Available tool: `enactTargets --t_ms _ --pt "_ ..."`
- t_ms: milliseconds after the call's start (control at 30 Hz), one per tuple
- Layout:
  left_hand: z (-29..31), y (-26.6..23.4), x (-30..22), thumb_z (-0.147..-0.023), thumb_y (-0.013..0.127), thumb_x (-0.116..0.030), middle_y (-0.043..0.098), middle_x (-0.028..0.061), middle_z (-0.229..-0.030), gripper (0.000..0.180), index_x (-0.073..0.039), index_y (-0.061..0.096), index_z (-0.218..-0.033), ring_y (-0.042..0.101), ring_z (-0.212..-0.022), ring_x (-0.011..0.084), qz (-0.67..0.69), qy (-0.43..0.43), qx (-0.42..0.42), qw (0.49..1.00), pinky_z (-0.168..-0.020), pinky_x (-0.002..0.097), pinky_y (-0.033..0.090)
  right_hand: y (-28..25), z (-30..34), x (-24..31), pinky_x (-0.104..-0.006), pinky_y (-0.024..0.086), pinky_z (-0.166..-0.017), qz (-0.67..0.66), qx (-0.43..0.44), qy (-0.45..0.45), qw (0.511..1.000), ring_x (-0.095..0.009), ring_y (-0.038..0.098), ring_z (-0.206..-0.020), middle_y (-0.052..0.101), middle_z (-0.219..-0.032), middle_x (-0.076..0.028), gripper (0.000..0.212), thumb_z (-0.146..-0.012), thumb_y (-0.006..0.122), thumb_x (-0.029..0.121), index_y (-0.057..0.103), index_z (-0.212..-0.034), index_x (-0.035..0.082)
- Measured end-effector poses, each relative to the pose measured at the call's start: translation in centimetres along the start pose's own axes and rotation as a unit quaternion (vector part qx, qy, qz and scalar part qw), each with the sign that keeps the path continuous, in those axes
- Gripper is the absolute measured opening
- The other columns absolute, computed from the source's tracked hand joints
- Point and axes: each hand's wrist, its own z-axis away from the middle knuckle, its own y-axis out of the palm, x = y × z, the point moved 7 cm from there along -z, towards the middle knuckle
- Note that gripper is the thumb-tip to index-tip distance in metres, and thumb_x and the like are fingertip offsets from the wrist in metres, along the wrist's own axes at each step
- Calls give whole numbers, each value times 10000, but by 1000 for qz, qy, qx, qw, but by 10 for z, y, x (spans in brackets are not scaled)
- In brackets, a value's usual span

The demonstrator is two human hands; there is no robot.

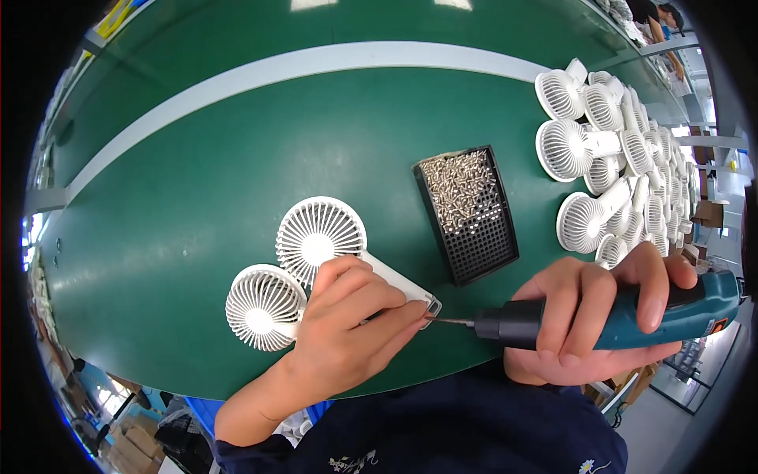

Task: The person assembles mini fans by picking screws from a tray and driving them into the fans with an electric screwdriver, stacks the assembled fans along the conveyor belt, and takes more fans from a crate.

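Looking down at the lower middle of the frame, I see my left hand (343, 328) curled over the handle of a white plastic handheld fan with a round grille (320, 239), fingertips pinched at the handle's end near the frame centre. My right hand (588, 316) at lower right is wrapped tight around a teal and black electric screwdriver (695, 308), its thin bit touching that handle end. A second white round-grille fan (263, 306) lies just beside the first, at lower left. Everything rests on a dark green work surface (197, 197) crossed by a pale grey stripe (316, 63) along the top. A black perforated tray holding small silver screws (466, 213) sits right of centre. A heap of white fans (608, 150) crowds the upper right, with pale flooring and cardboard boxes beyond the edge.
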Motion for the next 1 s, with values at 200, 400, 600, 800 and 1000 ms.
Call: enactTargets --t_ms 200,400,600,800,1000 --pt "-2 0 -5 -619 795 -54 571 11 -765 243 -51 693 -839 539 -707 188 10 7 25 1000 -800 366 414 3 6 -5 -254 367 -270 -2 38 39 999 -122 413 -382 503 -934 -47 499 -952 513 376 390 -1299 39" --pt "1 6 -3 -614 798 -76 533 1 -741 239 -57 709 -835 523 -682 171 2 -20 41 999 -833 369 401 8 15 0 -300 406 -351 10 94 45 995 -185 467 -443 528 -977 -89 579 -940 481 484 384 -1341 78" --pt "2 10 -2 -628 792 -76 531 14 -827 385 -60 675 -994 534 -750 192 -23 -29 51 998 -827 353 385 27 22 1 -324 425 -406 116 182 29 976 -209 500 -470 561 -990 -134 476 -959 465 429 418 -1303 104" --pt "9 13 1 -657 768 -58 512 33 -900 352 -55 655 -991 530 -784 196 -41 -9 71 997 -830 370 389 31 23 -4 -268 415 -305 142 234 -11 962 -160 462 -393 511 -964 -97 629 -933 496 507 372 -1314 22" --pt "9 16 0 -666 758 -51 503 37 -894 309 -35 653 -956 524 -796 199 -54 -2 63 997 -851 396 396 24 25 -10 -282 432 -327 142 244 8 959 -186 518 -444 517 -982 -105 665 -925 504 523 356 -1338 23"
